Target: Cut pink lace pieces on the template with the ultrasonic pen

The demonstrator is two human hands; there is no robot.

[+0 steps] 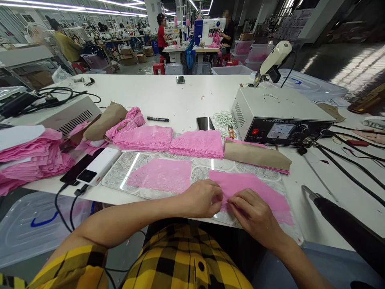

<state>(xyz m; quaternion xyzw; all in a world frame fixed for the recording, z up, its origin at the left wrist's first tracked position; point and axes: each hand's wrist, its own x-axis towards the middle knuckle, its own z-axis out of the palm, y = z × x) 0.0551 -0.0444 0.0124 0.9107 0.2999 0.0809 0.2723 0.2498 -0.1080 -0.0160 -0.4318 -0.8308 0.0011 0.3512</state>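
Observation:
A pink fabric panel (252, 182) lies on a clear, patterned mat (112, 172) at the table's front edge. My left hand (206, 198) is closed, its curled fingers at the panel's left end. Close beside it, my right hand (255, 214) pinches the panel's near edge between thumb and fingertips. A lacy pink piece (162, 174) rests flat on the mat to the left. Behind the mat are two folded stacks of pink lace, a left stack (144, 138) and a right stack (198, 143), with a brown-paper-covered pink bundle (255, 154) on the right.
A grey machine box (282, 112) with a meter stands at right, and a black-handled tool (345, 228) juts in near my right arm. A white power bank (98, 166), a marker (158, 119), a phone (205, 123) and orange snips (231, 131) lie around. Pink piles (36, 160) sit left.

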